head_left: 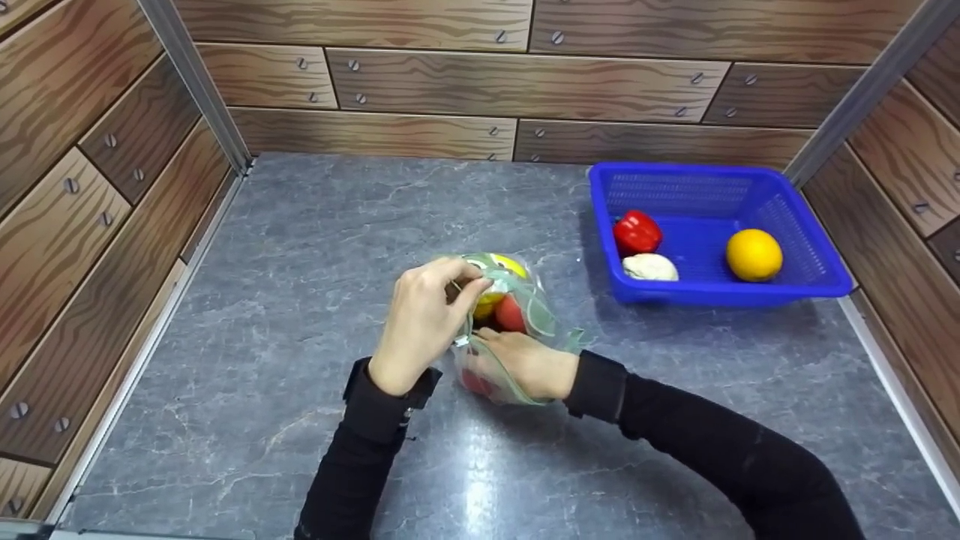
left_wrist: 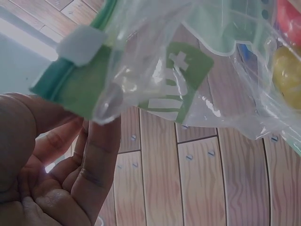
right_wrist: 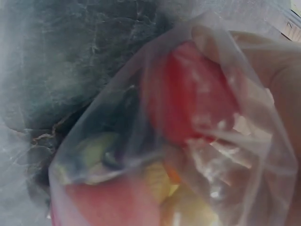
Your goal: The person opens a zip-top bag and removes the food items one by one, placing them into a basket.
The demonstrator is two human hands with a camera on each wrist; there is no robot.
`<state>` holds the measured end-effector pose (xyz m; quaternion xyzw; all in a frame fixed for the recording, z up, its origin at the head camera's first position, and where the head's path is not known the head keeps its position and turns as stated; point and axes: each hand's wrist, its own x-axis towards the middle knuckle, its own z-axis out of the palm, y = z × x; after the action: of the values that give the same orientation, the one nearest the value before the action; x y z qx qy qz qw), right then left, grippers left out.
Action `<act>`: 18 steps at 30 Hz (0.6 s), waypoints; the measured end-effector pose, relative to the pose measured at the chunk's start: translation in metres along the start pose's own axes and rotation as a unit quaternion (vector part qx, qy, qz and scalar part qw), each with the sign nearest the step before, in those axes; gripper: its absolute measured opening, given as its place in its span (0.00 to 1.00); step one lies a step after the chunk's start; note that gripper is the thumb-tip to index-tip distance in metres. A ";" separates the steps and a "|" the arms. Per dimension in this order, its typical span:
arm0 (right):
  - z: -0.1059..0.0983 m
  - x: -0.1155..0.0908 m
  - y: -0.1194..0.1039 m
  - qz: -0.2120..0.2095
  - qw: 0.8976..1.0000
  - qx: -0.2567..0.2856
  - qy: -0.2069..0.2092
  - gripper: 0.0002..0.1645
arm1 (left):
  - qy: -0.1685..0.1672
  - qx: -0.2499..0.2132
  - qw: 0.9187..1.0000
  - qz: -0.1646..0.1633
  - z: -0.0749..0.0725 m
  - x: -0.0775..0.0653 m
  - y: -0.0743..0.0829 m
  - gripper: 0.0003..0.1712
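Left hand (head_left: 420, 315): pinches zip bag (head_left: 541, 319). Right hand (head_left: 529, 364): inside, grips red item (right_wrist: 188, 96). Blue basket (head_left: 720, 292): far-right corner, marbled surface (head_left: 300, 262).

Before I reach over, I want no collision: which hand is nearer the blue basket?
Right. The right hand reaches into the bag, left of the blue basket; the left hand is farther left, pinching the bag.

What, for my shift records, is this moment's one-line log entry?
left hand: pinches bag | right hand: inside bag | bag: open, red and yellow items inside | basket: pepper, orange, white item
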<state>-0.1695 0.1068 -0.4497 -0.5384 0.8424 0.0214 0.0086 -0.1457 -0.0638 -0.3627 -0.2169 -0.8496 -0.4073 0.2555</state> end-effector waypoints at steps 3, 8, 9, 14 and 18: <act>-0.004 -0.002 0.003 -0.014 1.000 0.011 0.018 0.37 | 0.007 -0.003 1.000 0.000 -0.002 -0.002 -0.001 0.07; -0.025 -0.004 0.012 0.001 0.997 0.065 0.043 0.35 | 0.025 -0.017 1.000 -0.008 -0.003 -0.002 -0.003 0.06; -0.031 -0.004 0.013 0.008 0.995 0.084 0.043 0.34 | 0.027 -0.017 0.999 -0.010 -0.003 -0.001 -0.003 0.06; -0.064 -0.012 0.023 0.031 0.980 0.188 0.054 0.38 | 0.024 -0.014 1.000 -0.012 -0.003 0.001 -0.003 0.07; -0.081 -0.024 0.024 0.019 0.968 0.243 0.062 0.38 | 0.020 -0.010 1.000 -0.016 -0.002 0.000 -0.003 0.08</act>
<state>-0.1805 0.1355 -0.3670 -0.5043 0.8313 -0.2171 0.0862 -0.1473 -0.0673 -0.3635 -0.1974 -0.8437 -0.4240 0.2634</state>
